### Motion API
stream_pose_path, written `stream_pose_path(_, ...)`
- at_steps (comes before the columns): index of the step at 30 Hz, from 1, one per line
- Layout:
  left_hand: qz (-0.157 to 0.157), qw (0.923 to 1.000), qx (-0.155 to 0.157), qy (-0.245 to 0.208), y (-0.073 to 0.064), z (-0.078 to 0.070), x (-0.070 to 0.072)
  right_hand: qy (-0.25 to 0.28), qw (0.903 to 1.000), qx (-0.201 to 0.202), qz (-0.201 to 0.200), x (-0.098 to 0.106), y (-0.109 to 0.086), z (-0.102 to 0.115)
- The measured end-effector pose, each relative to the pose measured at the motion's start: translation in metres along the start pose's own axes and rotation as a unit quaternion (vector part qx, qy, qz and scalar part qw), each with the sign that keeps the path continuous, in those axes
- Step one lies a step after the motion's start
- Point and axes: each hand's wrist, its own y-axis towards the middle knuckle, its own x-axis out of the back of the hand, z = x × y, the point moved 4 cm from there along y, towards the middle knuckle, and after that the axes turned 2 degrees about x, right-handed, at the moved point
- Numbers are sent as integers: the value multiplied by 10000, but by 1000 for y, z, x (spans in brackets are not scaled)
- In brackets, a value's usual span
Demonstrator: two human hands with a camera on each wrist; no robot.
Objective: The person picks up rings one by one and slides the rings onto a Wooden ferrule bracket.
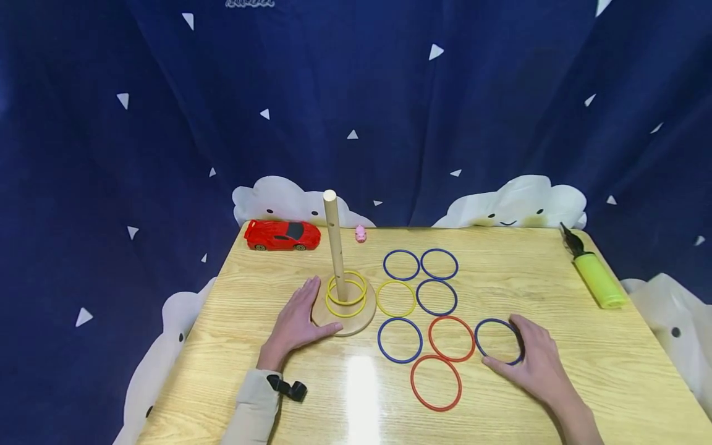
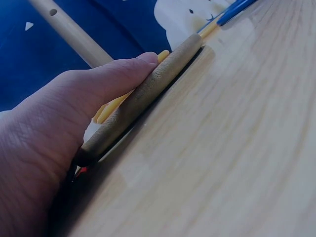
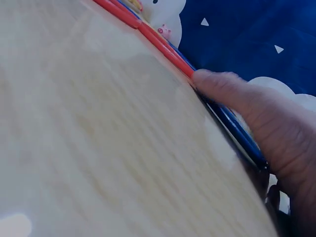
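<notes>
A wooden ring-toss stand (image 1: 348, 326), a round base with an upright peg, is on the table with two yellow rings (image 1: 361, 294) around its peg. My left hand (image 1: 297, 321) holds the base at its left edge; in the left wrist view the thumb (image 2: 123, 74) lies along the rim, and the other fingers are hidden. On the right, my right hand (image 1: 535, 361) grips a blue ring (image 1: 494, 320) that lies flat on the table. Its thumb (image 3: 217, 86) touches the ring's near side, beside a red ring (image 1: 452, 317).
Between the hands lie another red ring (image 1: 412, 384), a yellow ring (image 1: 414, 298) and several blue rings (image 1: 421, 337). A red toy car (image 1: 282, 236) and a small pink pig (image 1: 360, 233) stand at the back. A yellow-green pump (image 1: 601, 281) lies near the right edge.
</notes>
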Motion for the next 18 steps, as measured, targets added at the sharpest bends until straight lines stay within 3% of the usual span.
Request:
stream_pose_path(10, -23, 9999, -92, -68, 0, -5, -1, -284, 9991, -306, -2, 12, -8, -12)
stream_pose_path(18, -46, 10000, -16, -21, -1, 0, -1, -368, 9992, -134, -91, 6, -8, -15)
